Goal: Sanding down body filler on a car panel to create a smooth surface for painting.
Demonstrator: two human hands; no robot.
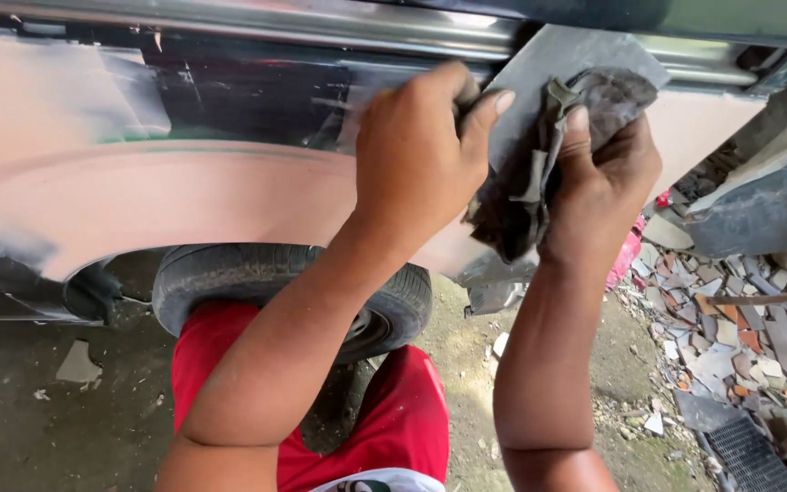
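Note:
Both my hands are raised in front of a car's side panel (pixel 138 196) covered in pinkish filler. My left hand (pixel 416 155) pinches the edge of a flat grey sheet (pixel 553 68), which looks like sandpaper, thumb on its front. My right hand (pixel 603 178) grips a crumpled dark rag (pixel 526 196) together with the sheet's lower part. The sheet stands upright against the panel, below a chrome trim strip (pixel 321 23).
A black tyre (pixel 229 273) sits under the wheel arch, just beyond my red shorts (pixel 393 410). Dirt ground lies below. Broken tiles and rubble (pixel 730 337) pile up at the right, beside a dark metal grate (pixel 753 456) and another grey body panel (pixel 767 210).

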